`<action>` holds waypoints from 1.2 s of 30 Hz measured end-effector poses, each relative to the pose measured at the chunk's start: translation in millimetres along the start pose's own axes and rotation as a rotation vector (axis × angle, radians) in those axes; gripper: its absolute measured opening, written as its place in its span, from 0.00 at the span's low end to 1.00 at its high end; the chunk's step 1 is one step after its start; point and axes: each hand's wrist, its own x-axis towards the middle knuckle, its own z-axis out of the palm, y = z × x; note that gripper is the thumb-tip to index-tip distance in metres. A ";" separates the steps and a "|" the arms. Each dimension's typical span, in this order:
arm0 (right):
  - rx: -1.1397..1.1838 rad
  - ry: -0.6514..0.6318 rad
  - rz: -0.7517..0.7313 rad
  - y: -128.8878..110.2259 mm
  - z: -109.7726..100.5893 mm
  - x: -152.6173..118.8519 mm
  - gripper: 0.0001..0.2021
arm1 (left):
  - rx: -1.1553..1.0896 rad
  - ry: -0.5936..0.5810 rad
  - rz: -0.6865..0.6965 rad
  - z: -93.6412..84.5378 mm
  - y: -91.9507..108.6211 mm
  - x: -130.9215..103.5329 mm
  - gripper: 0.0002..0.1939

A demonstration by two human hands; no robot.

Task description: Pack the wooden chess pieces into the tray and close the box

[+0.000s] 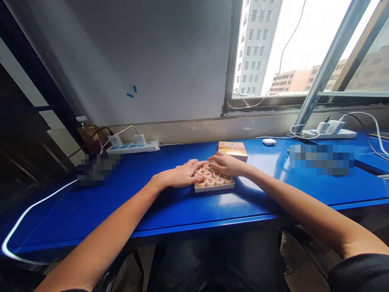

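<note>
A shallow white box on the blue table is filled with round, light-coloured Chinese chess pieces marked in red characters. My left hand rests at the box's left side, fingers stretched out and reaching over the pieces. Over the back right part of the box lies my right hand, its fingers extended across the pieces and hiding some of them. Neither hand shows a piece lifted in it. Just behind the right hand sits an orange printed box lid.
A power strip with plugs lies at the back left near a bottle. Another power strip stands at the back right. A small white earbud case is right of the lid. A white cable hangs over the left edge.
</note>
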 end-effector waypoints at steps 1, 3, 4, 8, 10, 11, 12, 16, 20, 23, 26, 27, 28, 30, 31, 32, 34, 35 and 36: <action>-0.004 -0.021 -0.007 -1.0 -0.1 -0.3 0.24 | 0.005 -0.001 -0.003 -0.1 0.4 -0.3 0.38; -0.013 -0.035 -0.010 -3.3 -1.8 -1.2 0.24 | 0.013 -0.008 -0.007 -0.7 1.3 -0.9 0.38; -0.018 -0.035 -0.009 -4.4 -3.0 -1.7 0.23 | 0.015 -0.011 -0.009 -1.0 1.8 -1.2 0.38; -0.017 -0.054 0.001 -6.1 -6.2 -2.7 0.24 | 0.022 -0.016 -0.015 -2.5 3.5 -1.8 0.37; -0.015 -0.061 0.011 -4.9 -5.4 -2.4 0.25 | 0.028 -0.020 -0.020 -2.8 4.3 -2.1 0.37; -0.018 -0.063 0.012 -4.0 -4.7 -2.1 0.25 | 0.031 -0.020 -0.022 -2.7 4.7 -2.2 0.37; -0.021 -0.066 0.012 -3.1 -3.9 -1.8 0.25 | 0.034 -0.018 -0.022 -2.6 5.0 -2.4 0.37; -0.022 -0.092 0.012 -2.2 -3.3 -1.6 0.25 | 0.040 -0.008 -0.010 -1.9 5.6 -3.2 0.36; -0.002 -0.103 0.029 -5.4 -6.6 -3.3 0.26 | 0.033 -0.017 -0.016 -2.2 6.1 -3.9 0.36; 0.001 -0.111 0.038 -6.6 -7.5 -4.1 0.25 | 0.045 -0.010 -0.005 -2.1 6.5 -3.9 0.36; -0.001 -0.104 0.030 -6.2 -6.6 -3.7 0.25 | 0.057 -0.004 0.010 -1.4 6.6 -3.6 0.35; -0.002 -0.100 0.024 -5.9 -6.4 -3.5 0.25 | 0.059 -0.003 0.014 -1.3 6.7 -3.5 0.35; -0.005 -0.097 0.017 -5.6 -6.5 -3.3 0.25 | 0.060 -0.004 0.016 -1.3 6.8 -3.5 0.35; -0.021 -0.102 0.001 -4.8 -7.6 -3.3 0.26 | 0.059 -0.005 0.012 -1.6 7.3 -3.7 0.35; -0.033 -0.111 -0.012 -4.1 -8.6 -3.5 0.26 | 0.059 -0.006 0.007 -1.9 7.6 -4.0 0.35; -0.043 -0.124 -0.028 -3.2 -9.8 -4.0 0.26 | 0.057 -0.006 0.004 -2.2 7.8 -4.2 0.35; -0.048 -0.149 -0.060 -1.1 -12.4 -5.3 0.27 | 0.056 -0.007 0.006 -2.5 8.1 -4.4 0.35; -0.044 -0.158 -0.071 -0.1 -13.4 -6.0 0.28 | 0.057 -0.008 0.006 -2.6 8.2 -4.4 0.35; -0.039 -0.163 -0.074 0.8 -14.2 -6.7 0.28 | 0.058 -0.009 0.005 -2.6 8.2 -4.4 0.35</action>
